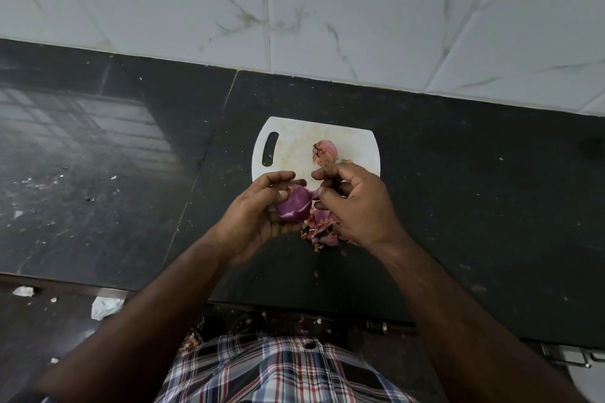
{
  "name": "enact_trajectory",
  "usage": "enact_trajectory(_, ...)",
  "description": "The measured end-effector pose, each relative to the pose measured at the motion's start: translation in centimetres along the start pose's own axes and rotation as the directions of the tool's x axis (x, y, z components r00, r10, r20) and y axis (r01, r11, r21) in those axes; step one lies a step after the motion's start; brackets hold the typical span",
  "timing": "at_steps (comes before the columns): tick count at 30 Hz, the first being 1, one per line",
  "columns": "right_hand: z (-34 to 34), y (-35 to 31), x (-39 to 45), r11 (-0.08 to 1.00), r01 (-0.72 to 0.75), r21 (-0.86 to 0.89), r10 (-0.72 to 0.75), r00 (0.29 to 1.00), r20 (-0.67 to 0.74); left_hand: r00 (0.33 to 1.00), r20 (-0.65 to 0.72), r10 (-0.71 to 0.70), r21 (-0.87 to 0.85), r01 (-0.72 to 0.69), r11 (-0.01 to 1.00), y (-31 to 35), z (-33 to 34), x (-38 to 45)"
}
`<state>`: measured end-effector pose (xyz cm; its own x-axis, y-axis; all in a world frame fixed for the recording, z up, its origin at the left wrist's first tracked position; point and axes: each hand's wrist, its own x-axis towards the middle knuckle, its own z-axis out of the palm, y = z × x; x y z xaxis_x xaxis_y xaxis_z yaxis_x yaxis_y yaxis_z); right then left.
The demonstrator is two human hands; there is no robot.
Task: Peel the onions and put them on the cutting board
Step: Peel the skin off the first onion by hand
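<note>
Left hand (258, 209) cups the peeled red onion (293, 207) just above the near edge of the white cutting board (294, 144), grip clamped on it so it can't roll. Right hand (355, 203) fingers pinched together at its side, likely pulling skin. Peels (322, 229) pile on the counter (458, 206) underneath. Second onion (325, 151), skin partly on, sits on the board.

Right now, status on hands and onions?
Left hand cradling peeled onion; right hand picking at it. Second onion unpeeled on cutting board. Peel pile below.
</note>
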<state>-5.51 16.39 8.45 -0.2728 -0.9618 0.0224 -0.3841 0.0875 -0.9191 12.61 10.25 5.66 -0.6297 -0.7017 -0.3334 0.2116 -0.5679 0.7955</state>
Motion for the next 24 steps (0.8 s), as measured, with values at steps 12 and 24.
enact_trajectory(12, -1.1, 0.8, 1.6, 0.981, -0.011, -0.196, -0.023, 0.985, -0.170, 0.999, 0.049, 0.011, -0.069, -0.008, 0.998, 0.2, -0.7, -0.5)
enact_trajectory(24, -1.9, 2.5, 1.6, 0.900, -0.095, -0.426, 0.087, 0.995, -0.038, 0.998, 0.063, -0.015, -0.117, 0.022, 0.993, 0.3, -1.0, -0.4)
